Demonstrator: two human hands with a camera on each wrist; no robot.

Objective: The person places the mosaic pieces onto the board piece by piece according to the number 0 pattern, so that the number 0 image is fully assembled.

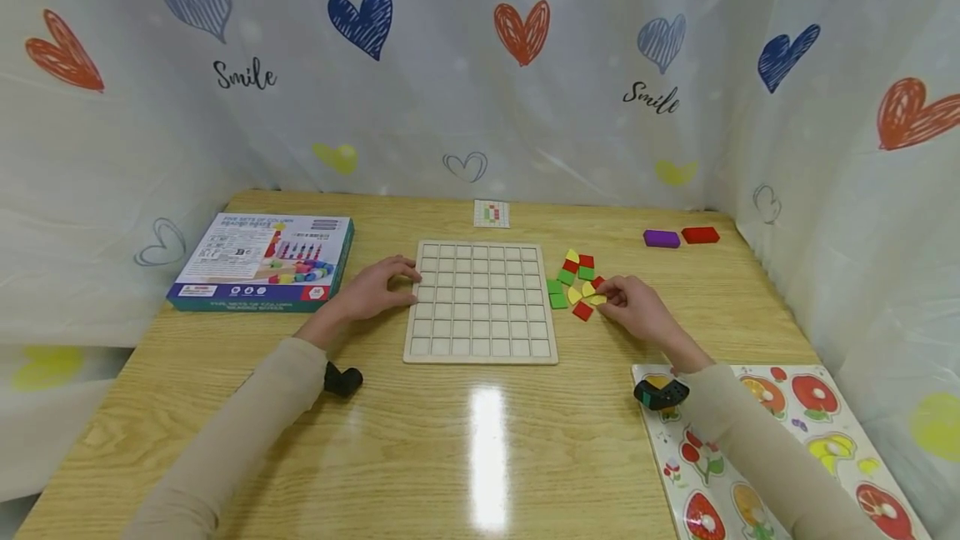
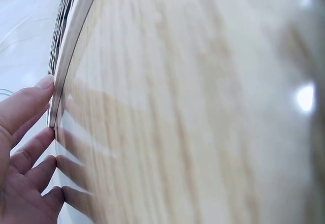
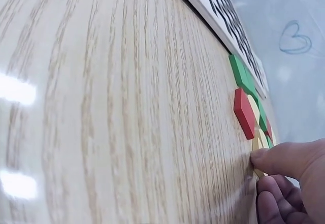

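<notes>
A pale wooden grid board with empty square cells lies in the middle of the table. My left hand rests flat at its left side, with straight fingers touching the board's edge. To the right of the board lies a small pile of red, green and yellow tiles. My right hand reaches into that pile, and its thumb and fingertips pinch a yellow tile on the tabletop. A red tile and green tiles lie just beyond it.
A blue toy box lies at the left. A small pattern card sits behind the board. A purple block and a red block lie at the back right. A fruit puzzle board is at the near right. Heart-printed curtains surround the table.
</notes>
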